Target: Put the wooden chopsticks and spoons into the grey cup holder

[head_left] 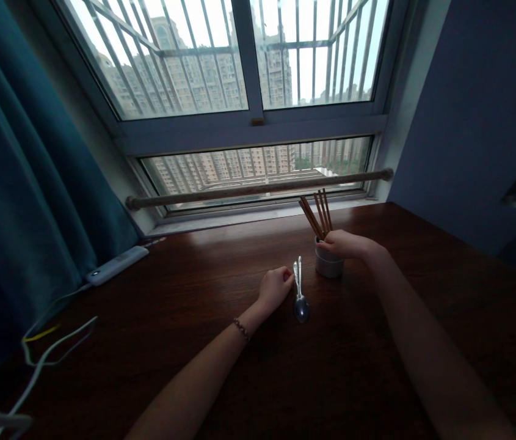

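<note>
Resting on the dark wooden table, my left hand [276, 286] has its fingers curled in, and I see nothing in them. Right beside its fingertips lie metal spoons [301, 308], stacked together with their handles pointing toward the window; whether the fingers touch the handles I cannot tell. My right hand [344, 243] is at the top of a pale grey round holder [330, 267], closed around the lower part of several brown wooden chopsticks [319, 217]. The chopsticks lean upright out of the holder, their lower ends hidden by the hand and the rim.
A white power strip [118, 266] lies at the table's left edge beside a blue curtain [47, 171]. White cables [40, 366] curl at the lower left. Behind the table, a horizontal rail [258, 189] crosses in front of the barred window. A wall stands at the right.
</note>
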A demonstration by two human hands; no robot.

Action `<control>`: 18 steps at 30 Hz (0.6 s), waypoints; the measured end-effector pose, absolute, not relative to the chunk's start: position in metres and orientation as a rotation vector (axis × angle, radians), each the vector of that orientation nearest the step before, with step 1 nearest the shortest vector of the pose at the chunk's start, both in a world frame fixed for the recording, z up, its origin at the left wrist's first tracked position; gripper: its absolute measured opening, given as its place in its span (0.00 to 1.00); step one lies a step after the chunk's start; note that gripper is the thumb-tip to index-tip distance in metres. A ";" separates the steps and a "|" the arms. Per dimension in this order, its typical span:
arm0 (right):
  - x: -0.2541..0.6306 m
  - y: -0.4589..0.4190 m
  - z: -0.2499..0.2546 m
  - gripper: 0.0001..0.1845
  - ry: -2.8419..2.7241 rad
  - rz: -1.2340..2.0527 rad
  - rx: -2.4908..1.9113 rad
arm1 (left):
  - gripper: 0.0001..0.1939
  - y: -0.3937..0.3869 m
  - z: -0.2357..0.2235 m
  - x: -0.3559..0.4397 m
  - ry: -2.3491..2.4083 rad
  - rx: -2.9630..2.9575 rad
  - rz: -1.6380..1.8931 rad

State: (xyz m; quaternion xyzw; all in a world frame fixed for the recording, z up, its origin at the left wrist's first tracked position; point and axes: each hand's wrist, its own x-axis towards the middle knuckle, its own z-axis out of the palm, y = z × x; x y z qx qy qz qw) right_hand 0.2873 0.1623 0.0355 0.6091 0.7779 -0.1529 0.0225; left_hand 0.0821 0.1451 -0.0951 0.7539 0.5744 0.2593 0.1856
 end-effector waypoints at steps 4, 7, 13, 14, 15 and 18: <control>0.282 0.153 0.048 0.19 2.614 -0.223 1.907 | 0.11 0.149 -0.089 0.085 1.657 2.124 0.648; 0.264 0.138 0.056 0.15 2.797 0.065 2.065 | 0.12 0.154 -0.085 0.088 1.713 2.110 0.571; 0.215 0.126 0.029 0.12 2.412 -0.475 1.848 | 0.13 0.165 -0.077 0.093 1.790 2.071 0.422; 0.211 0.130 0.018 0.13 2.381 -0.508 1.834 | 0.13 0.167 -0.075 0.094 1.793 2.064 0.402; 0.209 0.135 0.007 0.15 2.350 -0.532 1.830 | 0.13 0.169 -0.073 0.095 1.799 2.054 0.386; 0.208 0.149 -0.022 0.18 2.301 -0.592 1.852 | 0.13 0.174 -0.068 0.096 1.819 2.018 0.348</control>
